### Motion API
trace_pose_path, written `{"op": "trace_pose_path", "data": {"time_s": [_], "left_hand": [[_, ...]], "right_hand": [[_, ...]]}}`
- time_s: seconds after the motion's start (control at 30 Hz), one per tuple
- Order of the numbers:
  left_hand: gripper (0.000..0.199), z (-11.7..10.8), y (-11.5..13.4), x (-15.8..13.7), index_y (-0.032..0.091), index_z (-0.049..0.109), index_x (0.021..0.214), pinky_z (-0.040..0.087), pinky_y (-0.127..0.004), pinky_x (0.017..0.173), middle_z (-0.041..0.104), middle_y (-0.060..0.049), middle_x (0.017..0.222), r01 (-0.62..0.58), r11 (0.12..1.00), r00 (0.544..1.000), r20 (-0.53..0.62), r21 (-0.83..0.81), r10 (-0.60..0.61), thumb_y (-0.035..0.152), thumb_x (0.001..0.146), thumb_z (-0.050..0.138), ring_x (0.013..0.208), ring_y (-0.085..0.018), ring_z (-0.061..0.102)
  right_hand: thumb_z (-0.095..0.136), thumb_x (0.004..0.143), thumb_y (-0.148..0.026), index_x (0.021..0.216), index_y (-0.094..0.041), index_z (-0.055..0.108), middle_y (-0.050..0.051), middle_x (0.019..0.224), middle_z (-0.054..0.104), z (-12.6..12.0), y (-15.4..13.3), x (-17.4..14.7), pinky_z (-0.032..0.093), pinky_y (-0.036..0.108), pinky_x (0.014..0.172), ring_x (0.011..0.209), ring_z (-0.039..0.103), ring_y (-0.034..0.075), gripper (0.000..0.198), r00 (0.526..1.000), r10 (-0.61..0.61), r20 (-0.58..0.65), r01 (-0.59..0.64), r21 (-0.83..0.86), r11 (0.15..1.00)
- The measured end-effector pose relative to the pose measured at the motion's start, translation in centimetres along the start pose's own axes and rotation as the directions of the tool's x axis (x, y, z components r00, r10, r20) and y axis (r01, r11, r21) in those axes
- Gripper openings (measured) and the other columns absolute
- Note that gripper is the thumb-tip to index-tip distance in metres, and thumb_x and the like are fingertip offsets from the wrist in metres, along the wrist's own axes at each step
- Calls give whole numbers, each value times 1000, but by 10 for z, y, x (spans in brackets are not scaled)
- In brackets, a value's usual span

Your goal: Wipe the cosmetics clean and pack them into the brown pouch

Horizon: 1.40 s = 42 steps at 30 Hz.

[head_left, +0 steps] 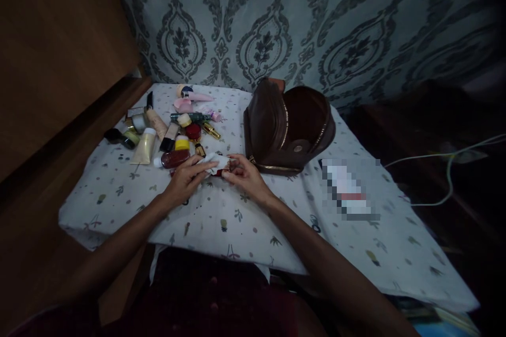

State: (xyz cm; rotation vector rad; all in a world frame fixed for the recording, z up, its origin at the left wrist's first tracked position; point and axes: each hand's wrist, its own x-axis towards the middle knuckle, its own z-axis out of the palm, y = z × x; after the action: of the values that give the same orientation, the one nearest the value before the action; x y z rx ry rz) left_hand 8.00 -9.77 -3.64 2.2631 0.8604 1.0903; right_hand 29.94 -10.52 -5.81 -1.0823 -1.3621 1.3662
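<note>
Left hand (185, 180) and right hand (248, 176) pinch the cloth (222, 161); probably soft and light, best gripped by its edges.

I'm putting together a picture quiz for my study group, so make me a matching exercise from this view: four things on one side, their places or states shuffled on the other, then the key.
Things
1. brown bag
2. white cloth or tissue
3. cream tube
4. red-brown bottle

Places and states
A. lying on its side, close by the left hand
B. standing unzipped, its top gaping
C. lying with its white cap away from the person
D. between the left hand and the right hand

Pairs: 1-B, 2-D, 3-C, 4-A
</note>
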Motion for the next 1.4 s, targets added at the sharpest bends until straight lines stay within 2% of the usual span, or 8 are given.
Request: {"op": "trace_pose_path", "data": {"time_s": [0.2,0.3,0.4,0.67,0.83,1.0,1.2,1.4], "left_hand": [[34,3,-1,3,22,65,128,45,-27,74,51,-3,87,46,999,999,-1,8,-46,26,98,49,83,-16,52],[34,5,-3,2,22,65,128,46,-28,77,53,-4,91,29,1000,999,-32,11,-29,26,98,49,85,-17,53],[34,5,-5,1,22,65,128,46,-29,78,54,-5,93,9,1000,999,-44,14,-9,26,98,49,86,-17,54],[34,0,0,3,21,65,128,46,-28,78,56,-4,92,60,997,998,37,-50,-58,28,98,50,86,-17,54],[34,2,-2,3,21,66,127,45,-28,78,56,-4,89,75,995,997,23,-65,-73,30,98,51,88,-18,54],[34,4,-4,3,20,66,127,43,-27,75,53,-3,84,66,997,998,-2,-46,-66,30,99,50,83,-17,52],[35,5,-4,2,22,65,129,44,-28,75,52,-3,85,54,998,999,-5,-41,-54,31,99,49,83,-17,53],[35,7,-2,0,22,64,130,44,-26,76,56,-4,90,39,998,998,51,-43,-37,31,100,48,86,-17,55]], "right_hand": [[84,66,-36,134,-31,47,3,119,53,-2,-5,-6,51,27,69,75,57,10,77,997,-62,49,61,7,998],[81,70,-36,132,-30,50,1,109,56,-2,-4,-7,50,28,71,73,57,11,70,996,-60,69,58,26,998],[79,72,-40,131,-29,51,0,101,56,-1,-2,-6,48,26,64,67,56,10,67,997,-65,33,65,6,998],[70,79,-54,111,-23,57,-3,73,59,-2,-8,-9,41,23,45,51,56,12,47,1000,11,22,-8,-97,995],[66,83,-55,109,-21,59,4,97,65,-1,-10,-11,50,26,61,71,62,14,43,998,-65,-6,63,-166,984],[78,74,-48,132,-27,48,6,120,59,-2,-8,-13,53,30,73,83,62,16,69,995,-97,23,99,-89,991],[80,71,-46,124,-26,52,3,102,62,-2,-2,-9,50,28,62,70,59,13,63,999,-42,-14,41,-46,998],[76,72,-52,110,-24,54,2,98,61,-5,-1,-7,48,25,56,64,58,12,52,998,4,-58,-7,-62,998]]}}
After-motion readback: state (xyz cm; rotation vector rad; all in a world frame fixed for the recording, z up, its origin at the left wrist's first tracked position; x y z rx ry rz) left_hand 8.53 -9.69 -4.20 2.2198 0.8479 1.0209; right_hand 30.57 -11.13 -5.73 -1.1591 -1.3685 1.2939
